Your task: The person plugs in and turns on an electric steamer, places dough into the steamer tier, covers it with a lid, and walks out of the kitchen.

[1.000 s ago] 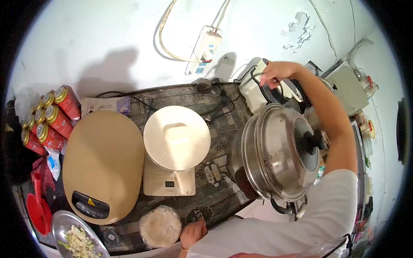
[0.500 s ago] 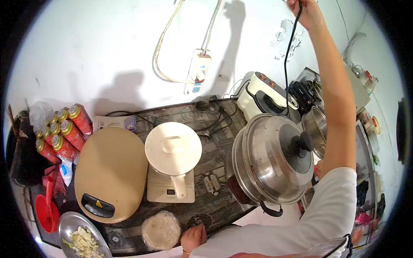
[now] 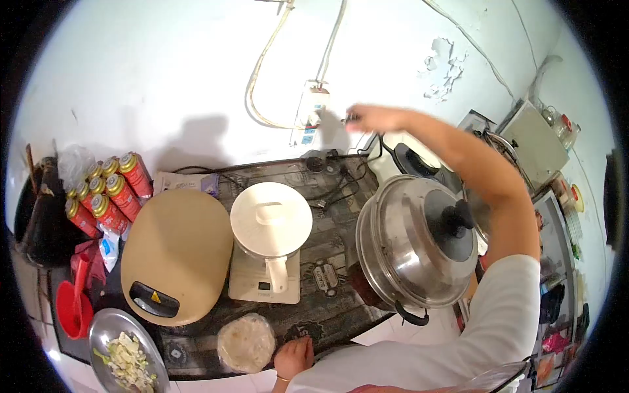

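My right hand [image 3: 370, 119] is closed on a black plug [image 3: 352, 118], close to the white power strip [image 3: 313, 112] on the wall. Its fingertips are slightly blurred. My left hand [image 3: 294, 357] rests with curled fingers at the counter's front edge, beside a plastic-wrapped stack of round dough sheets [image 3: 246, 343]; whether anything is in it is hidden. A white lidded pot [image 3: 271, 219] stands on a scale-like white base [image 3: 288, 293] with a small display. Below my right forearm stands a large steel steamer [image 3: 419, 242] with a domed lid.
A beige oval appliance [image 3: 177, 255] sits left of the white pot. Further left are red cans [image 3: 121, 196], a red ladle [image 3: 73, 309] and a steel bowl [image 3: 105, 327] of chopped vegetables. Behind the steamer stands a white appliance [image 3: 393, 157]. Black cables [image 3: 334, 190] lie along the wall.
My right hand first rose high with the black cord, then came down and left to the power strip. The display on the white base now looks lit. My left hand stays at the counter edge.
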`<state>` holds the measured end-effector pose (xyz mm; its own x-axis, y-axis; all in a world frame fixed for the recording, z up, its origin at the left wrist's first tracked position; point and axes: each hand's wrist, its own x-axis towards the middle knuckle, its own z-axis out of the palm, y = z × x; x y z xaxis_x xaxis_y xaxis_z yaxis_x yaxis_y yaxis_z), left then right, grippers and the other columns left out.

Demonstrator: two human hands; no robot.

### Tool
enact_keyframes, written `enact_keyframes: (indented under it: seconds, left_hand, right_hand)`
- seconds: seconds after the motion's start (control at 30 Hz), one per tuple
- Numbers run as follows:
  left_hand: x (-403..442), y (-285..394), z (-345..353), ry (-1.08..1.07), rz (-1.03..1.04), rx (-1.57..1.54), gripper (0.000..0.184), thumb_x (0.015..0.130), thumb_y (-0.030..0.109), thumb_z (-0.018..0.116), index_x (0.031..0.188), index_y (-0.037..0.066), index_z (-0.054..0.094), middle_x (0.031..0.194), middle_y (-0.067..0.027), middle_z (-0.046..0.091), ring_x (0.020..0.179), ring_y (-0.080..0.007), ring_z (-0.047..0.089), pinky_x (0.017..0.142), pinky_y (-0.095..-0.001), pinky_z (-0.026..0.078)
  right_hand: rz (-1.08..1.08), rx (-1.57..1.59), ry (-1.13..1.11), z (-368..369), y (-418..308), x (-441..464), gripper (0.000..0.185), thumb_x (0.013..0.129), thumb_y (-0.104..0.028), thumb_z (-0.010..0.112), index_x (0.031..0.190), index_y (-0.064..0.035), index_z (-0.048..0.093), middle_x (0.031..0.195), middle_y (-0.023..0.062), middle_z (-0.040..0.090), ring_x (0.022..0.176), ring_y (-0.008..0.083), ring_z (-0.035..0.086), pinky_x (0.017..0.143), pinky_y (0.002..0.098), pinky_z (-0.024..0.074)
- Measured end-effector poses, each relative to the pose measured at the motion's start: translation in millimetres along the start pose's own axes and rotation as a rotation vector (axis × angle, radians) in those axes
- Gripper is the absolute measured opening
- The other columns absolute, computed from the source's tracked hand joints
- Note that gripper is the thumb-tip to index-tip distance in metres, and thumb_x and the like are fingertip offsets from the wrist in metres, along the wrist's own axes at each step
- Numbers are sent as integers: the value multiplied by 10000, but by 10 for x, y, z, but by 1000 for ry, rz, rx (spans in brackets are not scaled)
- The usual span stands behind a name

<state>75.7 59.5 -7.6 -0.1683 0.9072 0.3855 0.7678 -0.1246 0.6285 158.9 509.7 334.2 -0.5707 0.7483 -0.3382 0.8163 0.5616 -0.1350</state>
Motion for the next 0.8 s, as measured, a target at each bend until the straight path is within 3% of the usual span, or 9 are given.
enact_keyframes:
  seconds: [0.07, 0.13, 0.17, 0.3, 0.4, 0.43, 0.53, 0.73, 0.8]
  left_hand:
    - [14, 1, -14, 22, 9, -90, 162, 729, 122, 680, 873, 94, 611, 708, -74, 617, 618, -234, 612, 502, -347, 499]
    - [7, -3, -19, -15, 1, -71, 165, 733, 124, 676, 879, 93, 605, 718, -71, 620, 623, -231, 613, 510, -344, 500]
    - [10, -6, -20, -50, 0, -55, 169, 738, 126, 673, 885, 92, 598, 727, -69, 624, 627, -228, 615, 518, -341, 501]
    - [28, 27, -38, -40, -25, 12, 182, 748, 134, 665, 906, 91, 586, 745, -62, 629, 634, -222, 616, 534, -333, 504]
    - [1, 16, -22, -37, -23, 30, 184, 746, 140, 667, 905, 98, 584, 751, -49, 632, 637, -215, 620, 538, -331, 505]
    - [21, 35, -47, -30, -27, 27, 184, 743, 140, 670, 902, 98, 585, 748, -50, 632, 635, -212, 622, 533, -327, 506]
    - [33, 3, 49, 57, -13, 2, 152, 718, 118, 687, 819, 98, 574, 670, -62, 604, 556, -226, 594, 474, -337, 482]
    - [75, 40, 30, 26, -100, 46, 128, 692, 93, 707, 753, 87, 594, 634, -84, 607, 520, -239, 598, 444, -341, 482]
    - [79, 32, 35, 104, -68, -32, 138, 691, 95, 704, 797, 88, 615, 653, -87, 614, 546, -241, 612, 471, -346, 499]
  right_hand:
    - [-2, 36, -121, 439, 60, 252, 614, 878, -275, 558, 1303, 84, 298, 1331, 245, 392, 1165, 347, 461, 964, 409, 381]
    - [-319, 168, 144, 979, 554, 723, 455, 848, -213, 613, 1135, 100, 448, 1023, 218, 587, 876, 255, 598, 738, 350, 492]
    - [-181, 469, 49, 1145, 696, 959, 270, 840, -65, 542, 1052, 96, 494, 997, 204, 620, 850, 226, 628, 693, 325, 508]
    - [-112, 424, 50, 1270, 677, 1264, 262, 733, 46, 434, 975, 71, 533, 729, 151, 641, 701, 186, 624, 600, 322, 502]
    - [2, 427, 133, 1572, 605, 1384, 180, 723, -46, 507, 872, 32, 572, 668, 142, 621, 646, 215, 596, 578, 354, 474]
    - [-59, 121, 64, 1616, 574, 1440, 195, 713, -172, 552, 749, 13, 601, 656, 156, 605, 607, 264, 564, 571, 402, 443]
    - [-81, -102, -349, 1634, 271, 1570, 366, 708, -218, 616, 970, 32, 567, 847, 137, 617, 727, 239, 583, 676, 334, 465]
    - [-77, -239, -242, 2159, 85, 2116, 402, 724, -318, 634, 914, 34, 588, 939, 209, 617, 820, 325, 583, 735, 395, 460]
    - [-81, 20, -36, 2446, 111, 2337, 454, 766, -386, 623, 917, 41, 591, 985, 227, 607, 888, 353, 574, 775, 422, 452]
